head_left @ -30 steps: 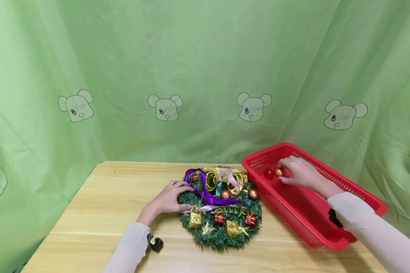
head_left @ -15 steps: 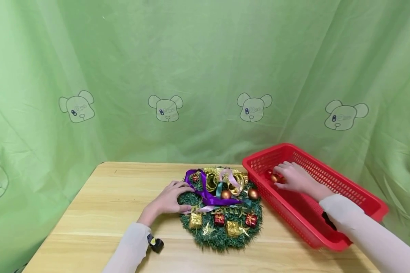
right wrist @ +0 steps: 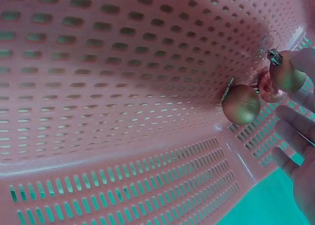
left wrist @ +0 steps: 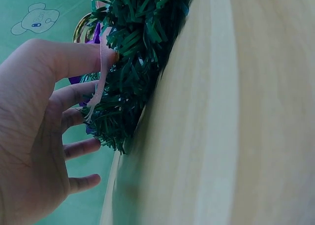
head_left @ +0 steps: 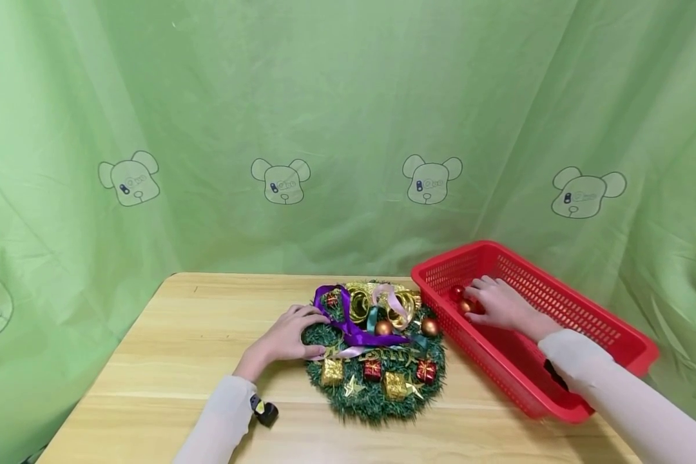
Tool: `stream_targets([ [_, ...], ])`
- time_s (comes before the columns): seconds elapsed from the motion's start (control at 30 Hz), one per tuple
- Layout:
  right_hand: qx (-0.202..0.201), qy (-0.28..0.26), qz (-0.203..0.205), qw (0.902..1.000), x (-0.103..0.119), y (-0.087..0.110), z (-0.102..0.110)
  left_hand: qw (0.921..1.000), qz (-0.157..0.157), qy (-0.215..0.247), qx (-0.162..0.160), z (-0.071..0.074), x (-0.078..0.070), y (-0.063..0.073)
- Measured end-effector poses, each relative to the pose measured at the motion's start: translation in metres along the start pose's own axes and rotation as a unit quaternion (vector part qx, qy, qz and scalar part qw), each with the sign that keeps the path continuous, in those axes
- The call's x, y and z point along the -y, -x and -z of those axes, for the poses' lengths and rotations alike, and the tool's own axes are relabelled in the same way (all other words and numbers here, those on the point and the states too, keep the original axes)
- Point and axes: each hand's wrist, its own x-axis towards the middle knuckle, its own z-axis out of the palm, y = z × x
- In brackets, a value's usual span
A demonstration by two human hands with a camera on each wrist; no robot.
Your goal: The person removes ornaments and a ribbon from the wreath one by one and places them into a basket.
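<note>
A green Christmas wreath (head_left: 364, 406) lies flat on the table, trimmed with purple ribbon (head_left: 356, 336), gold bells, small gift boxes, stars and copper-coloured balls. My left hand (head_left: 289, 336) grips its left edge; in the left wrist view the thumb lies over a pink ribbon (left wrist: 103, 62) and the fingers reach round the far side. Inside the red basket (head_left: 493, 377), my right hand (head_left: 503, 308) pinches a copper-coloured Christmas ball (right wrist: 288, 77) with a silver cap between thumb and fingers. Beside it are a second copper ball (right wrist: 241, 104) and a shiny red ball (right wrist: 269, 88).
The tall-sided basket, with slotted walls, stands diagonally at the table's right, its near corner close to the wreath. Bare wooden tabletop (head_left: 168, 348) extends to the left. A green curtain (head_left: 348, 96) with bear-head prints hangs behind the table.
My right hand has dipped lower and slightly left inside the basket, toward its far left corner. The left hand and the wreath stay where they were.
</note>
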Motion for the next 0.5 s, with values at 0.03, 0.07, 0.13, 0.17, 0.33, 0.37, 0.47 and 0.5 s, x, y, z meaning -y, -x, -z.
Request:
stream_targets([
  [0.03, 0.003, 0.0, -0.002, 1.0, -0.0002, 0.0005, -0.0008, 1.0, 0.0, 0.0, 0.0, -0.0002, 0.0002, 0.0003],
  [0.07, 0.007, 0.0, -0.004, 1.0, -0.0004, 0.0011, -0.0014, 1.0, 0.001, 0.001, 0.001, -0.0001, 0.0, 0.0007],
  [0.13, 0.014, -0.002, -0.008, 0.9999, -0.0006, 0.0022, -0.0024, 1.0, -0.001, 0.001, 0.0, -0.0002, 0.0002, 0.0008],
  [0.17, 0.018, -0.005, -0.009, 0.9998, -0.0006, 0.0028, -0.0027, 1.0, -0.002, 0.0, 0.0, -0.0004, 0.0004, 0.0008],
  [0.33, 0.033, -0.01, -0.019, 0.9992, 0.0003, 0.0044, -0.003, 1.0, -0.005, 0.0, 0.001, 0.0, 0.0005, 0.0008],
  [0.37, 0.035, -0.01, -0.02, 0.9991, 0.0007, 0.0044, -0.0029, 1.0, -0.004, 0.001, 0.002, 0.0004, 0.0001, 0.001],
  [0.47, 0.041, -0.012, -0.027, 0.9987, 0.0007, 0.0041, -0.0039, 1.0, -0.001, 0.005, 0.003, 0.0007, 0.0001, 0.0004],
  [0.5, 0.044, -0.014, -0.03, 0.9985, 0.0006, 0.0039, -0.0045, 1.0, 0.0, 0.006, 0.004, 0.0007, 0.0002, 0.0002],
])
